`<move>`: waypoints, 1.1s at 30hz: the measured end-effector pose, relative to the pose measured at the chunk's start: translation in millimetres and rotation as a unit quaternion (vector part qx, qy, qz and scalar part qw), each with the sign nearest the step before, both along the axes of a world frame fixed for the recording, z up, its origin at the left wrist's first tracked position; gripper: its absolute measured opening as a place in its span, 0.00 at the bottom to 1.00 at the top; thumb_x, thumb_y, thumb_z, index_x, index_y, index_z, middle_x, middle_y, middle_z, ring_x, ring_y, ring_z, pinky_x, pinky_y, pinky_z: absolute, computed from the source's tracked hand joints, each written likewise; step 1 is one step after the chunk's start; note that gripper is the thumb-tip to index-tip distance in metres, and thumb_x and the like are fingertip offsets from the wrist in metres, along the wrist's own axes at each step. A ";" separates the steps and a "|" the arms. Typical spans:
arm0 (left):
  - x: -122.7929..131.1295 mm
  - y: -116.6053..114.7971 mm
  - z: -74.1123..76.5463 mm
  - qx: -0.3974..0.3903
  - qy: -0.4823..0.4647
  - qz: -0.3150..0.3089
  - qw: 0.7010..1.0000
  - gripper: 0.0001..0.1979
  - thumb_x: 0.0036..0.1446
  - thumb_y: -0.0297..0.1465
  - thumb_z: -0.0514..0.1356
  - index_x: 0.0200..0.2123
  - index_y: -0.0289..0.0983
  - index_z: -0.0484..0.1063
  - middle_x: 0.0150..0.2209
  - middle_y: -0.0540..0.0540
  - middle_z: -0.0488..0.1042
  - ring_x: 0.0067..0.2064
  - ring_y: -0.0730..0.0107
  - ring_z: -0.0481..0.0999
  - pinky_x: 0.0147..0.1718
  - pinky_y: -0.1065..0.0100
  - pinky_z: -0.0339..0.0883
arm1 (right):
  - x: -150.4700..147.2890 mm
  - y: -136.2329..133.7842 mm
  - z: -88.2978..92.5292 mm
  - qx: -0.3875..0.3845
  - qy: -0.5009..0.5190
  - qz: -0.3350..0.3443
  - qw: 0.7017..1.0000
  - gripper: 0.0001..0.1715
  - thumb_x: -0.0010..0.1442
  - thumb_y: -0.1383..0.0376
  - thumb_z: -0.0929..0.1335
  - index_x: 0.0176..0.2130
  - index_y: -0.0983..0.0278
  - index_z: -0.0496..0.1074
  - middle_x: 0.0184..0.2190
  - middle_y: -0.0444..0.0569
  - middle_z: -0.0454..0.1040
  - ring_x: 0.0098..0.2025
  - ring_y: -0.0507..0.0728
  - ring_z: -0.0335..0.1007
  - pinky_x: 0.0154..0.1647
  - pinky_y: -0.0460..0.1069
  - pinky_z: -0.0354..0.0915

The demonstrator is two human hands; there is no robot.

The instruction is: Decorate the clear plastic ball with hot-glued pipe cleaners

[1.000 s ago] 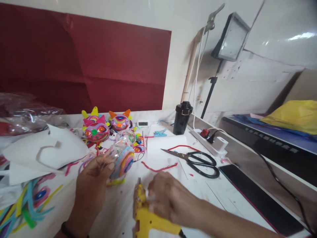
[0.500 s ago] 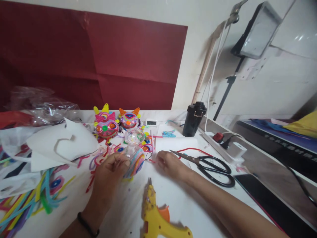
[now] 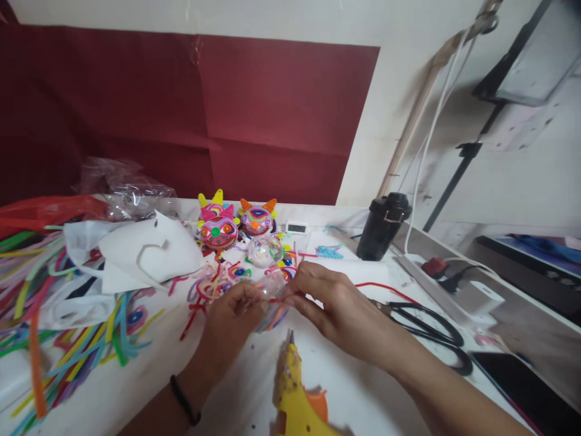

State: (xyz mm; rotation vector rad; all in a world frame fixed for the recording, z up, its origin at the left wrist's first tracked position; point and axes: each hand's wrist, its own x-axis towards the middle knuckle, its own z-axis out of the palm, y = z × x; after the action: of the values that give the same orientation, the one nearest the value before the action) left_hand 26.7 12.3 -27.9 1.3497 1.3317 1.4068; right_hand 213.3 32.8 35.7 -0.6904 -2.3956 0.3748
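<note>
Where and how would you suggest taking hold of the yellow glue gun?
I'd probably grip the yellow glue gun by its handle, behind the orange trigger, coming from the near right side: the nozzle points away, while the handle slants back rightward, its end out of view.

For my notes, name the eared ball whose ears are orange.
The rightmost eared ball: its ears are orange; the front-left ball has pink ears, the ball behind that yellow.
</note>
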 end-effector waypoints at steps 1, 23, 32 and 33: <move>-0.1 -0.2 -0.5 0.001 0.003 -0.003 1.000 0.06 0.47 0.31 0.61 0.22 0.37 0.67 0.21 0.55 0.63 0.25 0.74 0.60 0.25 0.71 0.55 | -1.2 1.0 -1.2 0.012 -0.012 -0.003 1.000 0.09 0.65 0.71 0.63 0.34 0.66 0.71 0.31 0.49 0.69 0.34 0.55 0.65 0.34 0.48 0.61; -0.4 -4.4 -0.1 0.054 0.065 -0.103 0.991 0.09 0.57 0.36 0.58 0.28 0.39 0.66 0.25 0.53 0.62 0.28 0.71 0.61 0.26 0.70 0.55 | -2.1 2.4 -0.5 0.082 -0.087 -0.029 0.992 0.10 0.63 0.72 0.63 0.32 0.66 0.70 0.29 0.49 0.67 0.34 0.57 0.63 0.35 0.50 0.60; -0.9 -5.5 -2.6 0.037 0.049 -0.113 0.992 0.11 0.57 0.38 0.58 0.27 0.39 0.64 0.24 0.54 0.59 0.27 0.72 0.58 0.26 0.69 0.54 | -3.3 -0.2 -0.5 0.096 -0.111 -0.048 0.988 0.10 0.63 0.71 0.64 0.30 0.68 0.72 0.30 0.50 0.69 0.33 0.56 0.64 0.33 0.49 0.60; -0.5 -5.0 -2.3 0.035 0.049 -0.109 0.992 0.11 0.56 0.38 0.58 0.26 0.39 0.64 0.24 0.54 0.60 0.27 0.71 0.59 0.26 0.69 0.54 | -3.7 -0.7 -0.1 0.098 -0.115 -0.048 0.987 0.10 0.63 0.71 0.64 0.30 0.68 0.72 0.30 0.50 0.69 0.33 0.56 0.64 0.33 0.49 0.60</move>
State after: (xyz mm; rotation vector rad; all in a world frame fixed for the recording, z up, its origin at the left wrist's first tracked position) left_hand 26.2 7.2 -30.1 1.5779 1.1655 1.2620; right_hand 209.7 32.1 35.6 -0.7905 -2.5580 0.0188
